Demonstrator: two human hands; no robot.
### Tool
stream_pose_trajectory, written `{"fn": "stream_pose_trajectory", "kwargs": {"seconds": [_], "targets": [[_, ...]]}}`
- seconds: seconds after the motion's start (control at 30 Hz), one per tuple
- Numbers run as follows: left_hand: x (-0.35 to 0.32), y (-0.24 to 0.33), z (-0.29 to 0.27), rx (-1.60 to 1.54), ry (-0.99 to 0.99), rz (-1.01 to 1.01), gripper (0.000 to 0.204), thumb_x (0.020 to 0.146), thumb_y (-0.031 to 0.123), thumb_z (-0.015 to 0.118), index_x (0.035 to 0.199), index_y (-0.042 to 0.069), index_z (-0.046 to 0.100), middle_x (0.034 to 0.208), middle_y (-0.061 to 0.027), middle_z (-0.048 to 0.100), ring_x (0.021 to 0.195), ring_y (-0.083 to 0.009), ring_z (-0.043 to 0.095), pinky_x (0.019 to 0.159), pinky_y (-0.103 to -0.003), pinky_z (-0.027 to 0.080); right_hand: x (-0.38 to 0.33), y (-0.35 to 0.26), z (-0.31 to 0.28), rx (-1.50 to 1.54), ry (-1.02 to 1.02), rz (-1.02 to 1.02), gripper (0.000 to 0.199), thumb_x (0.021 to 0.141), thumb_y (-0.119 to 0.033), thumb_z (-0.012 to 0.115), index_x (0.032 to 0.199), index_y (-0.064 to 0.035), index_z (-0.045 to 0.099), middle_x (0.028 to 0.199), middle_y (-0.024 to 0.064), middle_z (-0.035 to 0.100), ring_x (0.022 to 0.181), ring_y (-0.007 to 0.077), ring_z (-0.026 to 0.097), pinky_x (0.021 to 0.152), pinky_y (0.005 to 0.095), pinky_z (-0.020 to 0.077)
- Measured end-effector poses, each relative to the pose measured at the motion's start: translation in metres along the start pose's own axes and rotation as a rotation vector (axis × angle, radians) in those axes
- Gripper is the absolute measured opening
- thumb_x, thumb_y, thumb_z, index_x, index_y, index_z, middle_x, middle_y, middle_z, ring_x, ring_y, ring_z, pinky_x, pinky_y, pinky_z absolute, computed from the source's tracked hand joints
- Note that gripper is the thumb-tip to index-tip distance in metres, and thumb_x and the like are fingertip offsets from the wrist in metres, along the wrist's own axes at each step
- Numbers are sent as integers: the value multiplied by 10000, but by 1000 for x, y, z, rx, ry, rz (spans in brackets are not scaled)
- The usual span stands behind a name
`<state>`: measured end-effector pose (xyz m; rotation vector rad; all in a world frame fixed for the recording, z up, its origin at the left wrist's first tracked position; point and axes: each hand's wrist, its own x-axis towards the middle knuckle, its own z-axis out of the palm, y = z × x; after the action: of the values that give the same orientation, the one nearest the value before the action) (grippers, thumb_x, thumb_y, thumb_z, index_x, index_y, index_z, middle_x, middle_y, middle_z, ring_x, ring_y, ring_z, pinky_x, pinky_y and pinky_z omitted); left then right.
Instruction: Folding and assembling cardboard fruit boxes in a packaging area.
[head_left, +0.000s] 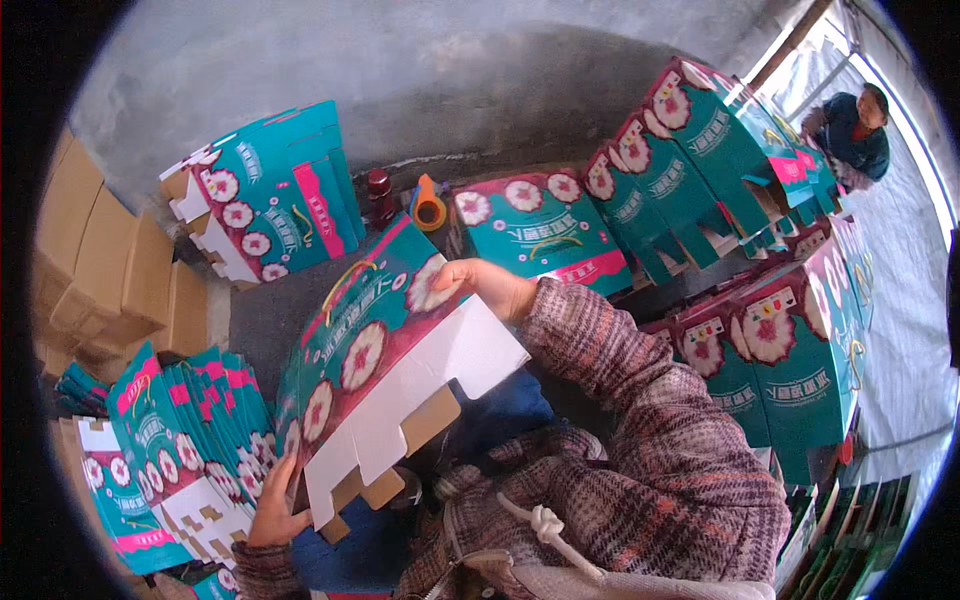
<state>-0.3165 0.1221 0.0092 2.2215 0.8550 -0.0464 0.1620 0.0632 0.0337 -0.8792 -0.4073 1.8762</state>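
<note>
In front of my lap is a teal and maroon cardboard box [335, 365] with round fruit pictures and a yellow cord handle. It is tilted, and its white and brown notched flaps stick out toward me. My right hand [490, 287] grips its far right edge, the fingers closed over the printed panel. At its near left corner my left hand [277, 508] holds the edge, with the thumb on the flap side. Part of the left fingers is hidden behind the board.
Flat printed cartons [215, 420] are stacked at lower left, below brown boxes [125, 260]. More cartons lean by the grey wall [270, 200]. An orange tape roll [430, 210] stands beside a dark red bottle [380, 195]. Formed boxes [690, 160] line the right; another person [855, 135] is beyond them.
</note>
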Motion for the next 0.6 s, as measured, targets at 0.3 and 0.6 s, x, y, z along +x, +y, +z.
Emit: {"fn": "stream_pose_trajectory", "kwargs": {"seconds": [0.3, 0.6], "targets": [[37, 25, 18, 196, 184, 108, 413, 854, 57, 565, 1262, 16, 518, 1160, -200, 574, 1080, -367, 551, 927, -384, 435, 19, -8, -16, -236, 12, -138, 374, 811, -300, 535, 961, 24, 647, 969, 174, 682, 840, 275, 671, 798, 398, 540], [107, 62, 52, -700, 165, -476, 338, 816, 255, 508, 985, -17, 619, 837, -252, 622, 778, -426, 596, 700, -445, 453, 74, 8, 11, -511, 30, -159, 903, 898, -692, 283, 1418, 45, 233, 1284, 231, 501, 1139, 309, 556, 912, 369, 486]]}}
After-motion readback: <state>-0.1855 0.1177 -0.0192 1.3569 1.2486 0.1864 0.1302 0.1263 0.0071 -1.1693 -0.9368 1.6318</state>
